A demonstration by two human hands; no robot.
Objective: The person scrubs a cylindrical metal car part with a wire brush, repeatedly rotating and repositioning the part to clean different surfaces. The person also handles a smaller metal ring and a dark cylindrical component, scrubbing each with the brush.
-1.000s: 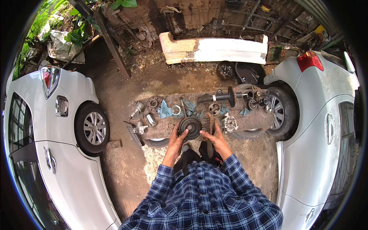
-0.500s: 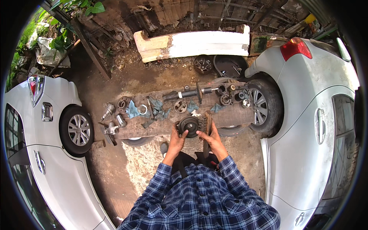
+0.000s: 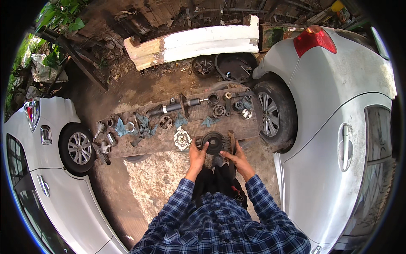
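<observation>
A round black pulley-like part (image 3: 212, 142) was held up in front of the body, over the near edge of the wooden table (image 3: 239, 125); whether its underside was touched by the boards could not be told. Its left rim was gripped by the left hand (image 3: 197, 156), with the fingers curled round the edge and the thumb laid on the upper face. By the right hand (image 3: 237, 158), a brush (image 3: 231, 142) with a wooden back was grasped, its bristles turned toward the part's right rim. Whether the rim was met by the bristles or only neared could not be made out.

The step in hand was judged to be brushing of the part's rim. For the next stroke, a firm hold on the left and a level brush on the right seemed to be called for, with the right thumb held away from the bristles. Any turning of the part would need to be done by the left fingers.

To the left of the left hand, a silver round casting (image 3: 182, 139) was seen lying on the table, and farther back a black strut (image 3: 174, 107).
</observation>
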